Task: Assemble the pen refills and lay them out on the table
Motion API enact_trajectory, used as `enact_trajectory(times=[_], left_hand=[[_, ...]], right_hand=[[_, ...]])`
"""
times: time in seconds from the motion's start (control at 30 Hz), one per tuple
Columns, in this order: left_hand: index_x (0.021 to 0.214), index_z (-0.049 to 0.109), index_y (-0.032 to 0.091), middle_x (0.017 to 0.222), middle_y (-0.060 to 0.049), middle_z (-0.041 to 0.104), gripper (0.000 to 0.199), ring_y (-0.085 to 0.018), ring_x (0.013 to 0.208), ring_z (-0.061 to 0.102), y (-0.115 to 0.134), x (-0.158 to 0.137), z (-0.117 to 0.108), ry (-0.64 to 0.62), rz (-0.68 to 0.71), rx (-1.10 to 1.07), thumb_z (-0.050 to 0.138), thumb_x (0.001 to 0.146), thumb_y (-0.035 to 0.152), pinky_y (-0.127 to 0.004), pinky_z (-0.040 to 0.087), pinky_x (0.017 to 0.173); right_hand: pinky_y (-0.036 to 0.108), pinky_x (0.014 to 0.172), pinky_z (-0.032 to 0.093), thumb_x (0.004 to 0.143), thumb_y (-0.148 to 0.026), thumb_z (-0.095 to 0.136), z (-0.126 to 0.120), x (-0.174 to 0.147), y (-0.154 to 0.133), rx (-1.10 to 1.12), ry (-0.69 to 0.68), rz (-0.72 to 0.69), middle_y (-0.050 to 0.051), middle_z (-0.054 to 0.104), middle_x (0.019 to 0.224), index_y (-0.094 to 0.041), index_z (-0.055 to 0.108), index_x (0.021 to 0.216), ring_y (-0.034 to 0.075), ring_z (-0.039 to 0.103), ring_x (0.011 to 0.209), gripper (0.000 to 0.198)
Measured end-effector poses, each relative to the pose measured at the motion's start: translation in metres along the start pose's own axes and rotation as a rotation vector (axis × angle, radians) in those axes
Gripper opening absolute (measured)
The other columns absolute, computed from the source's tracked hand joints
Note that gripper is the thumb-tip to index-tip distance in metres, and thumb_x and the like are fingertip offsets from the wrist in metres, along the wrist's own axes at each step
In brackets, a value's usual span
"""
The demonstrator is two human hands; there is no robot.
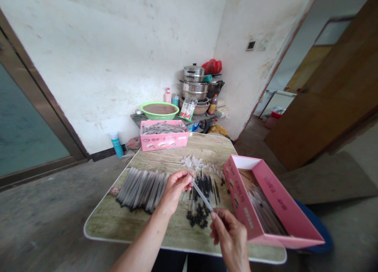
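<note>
Between my two hands, slanting down to the right, is a translucent pen barrel [202,194]. My left hand [178,185] pinches its upper end, and my right hand [228,230] grips the lower end with thumb and fingers. Behind the barrel lie black-and-clear thin pen parts [206,187], with several small black pieces [197,218] clustered at their near ends. Left of my left hand, a row of translucent barrels with black ends [141,189] lies side by side. Small whitish translucent pieces [193,162] are scattered beyond my hands. What my fingertips cover is hidden.
On the wood-patterned table [124,228], a pink box [164,141] full of slim pieces stands at the back. Another pink box [274,209] with long clear pieces overhangs the right edge. Behind are a green basin [159,115] and stacked pots [194,89].
</note>
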State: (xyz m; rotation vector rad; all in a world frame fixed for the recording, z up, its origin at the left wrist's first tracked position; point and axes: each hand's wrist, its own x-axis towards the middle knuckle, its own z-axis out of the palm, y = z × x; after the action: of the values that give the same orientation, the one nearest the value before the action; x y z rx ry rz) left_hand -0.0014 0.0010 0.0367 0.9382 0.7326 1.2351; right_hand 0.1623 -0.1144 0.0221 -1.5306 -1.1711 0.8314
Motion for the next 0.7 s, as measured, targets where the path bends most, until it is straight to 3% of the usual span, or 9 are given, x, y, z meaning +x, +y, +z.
enact_trajectory(times=[0.1, 0.2, 0.3, 0.4, 0.5, 0.6, 0.7], left_hand=[[0.095, 0.068, 0.012, 0.077, -0.005, 0.066, 0.035, -0.011, 0.065, 0.058, -0.002, -0.002, 0.005, 0.067, -0.016, 0.006, 0.072, 0.071, 0.037, -0.021, 0.047, 0.06], [0.094, 0.07, 0.011, 0.075, -0.006, 0.068, 0.039, -0.013, 0.063, 0.06, -0.003, -0.003, 0.009, 0.144, -0.035, 0.03, 0.075, 0.067, 0.038, -0.023, 0.049, 0.058], [0.093, 0.071, 0.009, 0.076, -0.008, 0.07, 0.042, -0.016, 0.068, 0.063, -0.004, -0.004, 0.011, 0.177, -0.034, 0.027, 0.077, 0.064, 0.039, -0.024, 0.051, 0.059], [0.094, 0.072, 0.01, 0.077, -0.009, 0.07, 0.042, -0.017, 0.07, 0.063, -0.005, -0.003, 0.01, 0.142, -0.024, 0.022, 0.077, 0.064, 0.038, -0.025, 0.052, 0.06], [0.095, 0.072, 0.01, 0.076, -0.008, 0.07, 0.04, -0.015, 0.066, 0.062, -0.004, -0.002, 0.008, 0.077, -0.028, 0.029, 0.075, 0.067, 0.038, -0.025, 0.051, 0.061], [0.097, 0.072, 0.011, 0.075, -0.007, 0.07, 0.038, -0.015, 0.065, 0.062, -0.003, -0.002, 0.005, 0.034, -0.044, 0.031, 0.075, 0.068, 0.036, -0.025, 0.051, 0.062], [0.098, 0.071, 0.011, 0.076, -0.008, 0.069, 0.037, -0.015, 0.068, 0.062, -0.006, -0.001, 0.002, 0.006, -0.065, 0.026, 0.074, 0.07, 0.035, -0.025, 0.051, 0.064]], right_hand=[[0.022, 0.044, 0.045, 0.086, -0.046, 0.052, 0.006, -0.004, 0.0, -0.199, 0.018, -0.101, 0.003, 0.062, 0.057, -0.014, 0.068, 0.098, 0.016, 0.058, 0.046, 0.038], [0.024, 0.058, 0.049, 0.089, -0.042, 0.048, 0.01, -0.006, 0.003, -0.348, 0.048, -0.271, 0.009, 0.069, 0.072, -0.016, 0.069, 0.093, 0.02, 0.066, 0.061, 0.034], [0.026, 0.06, 0.047, 0.091, -0.04, 0.045, 0.014, -0.01, 0.004, -0.356, 0.08, -0.321, 0.011, 0.069, 0.075, -0.016, 0.067, 0.089, 0.021, 0.066, 0.065, 0.033], [0.022, 0.048, 0.04, 0.09, -0.043, 0.048, 0.018, -0.013, 0.002, -0.19, 0.003, -0.192, 0.002, 0.057, 0.055, -0.017, 0.062, 0.074, 0.014, 0.054, 0.049, 0.034], [0.018, 0.034, 0.023, 0.086, -0.049, 0.053, 0.021, -0.014, 0.0, 0.165, -0.119, 0.074, -0.007, 0.037, 0.04, -0.018, 0.053, 0.063, 0.006, 0.032, 0.033, 0.039], [0.015, 0.027, 0.013, 0.079, -0.053, 0.062, 0.024, -0.014, -0.001, 0.558, -0.186, 0.33, -0.011, 0.034, 0.038, -0.017, 0.055, 0.068, 0.002, 0.021, 0.027, 0.038], [0.014, 0.023, 0.014, 0.07, -0.049, 0.072, 0.028, -0.014, -0.001, 0.82, -0.256, 0.477, -0.012, 0.035, 0.038, -0.016, 0.057, 0.068, 0.001, 0.019, 0.025, 0.036]])
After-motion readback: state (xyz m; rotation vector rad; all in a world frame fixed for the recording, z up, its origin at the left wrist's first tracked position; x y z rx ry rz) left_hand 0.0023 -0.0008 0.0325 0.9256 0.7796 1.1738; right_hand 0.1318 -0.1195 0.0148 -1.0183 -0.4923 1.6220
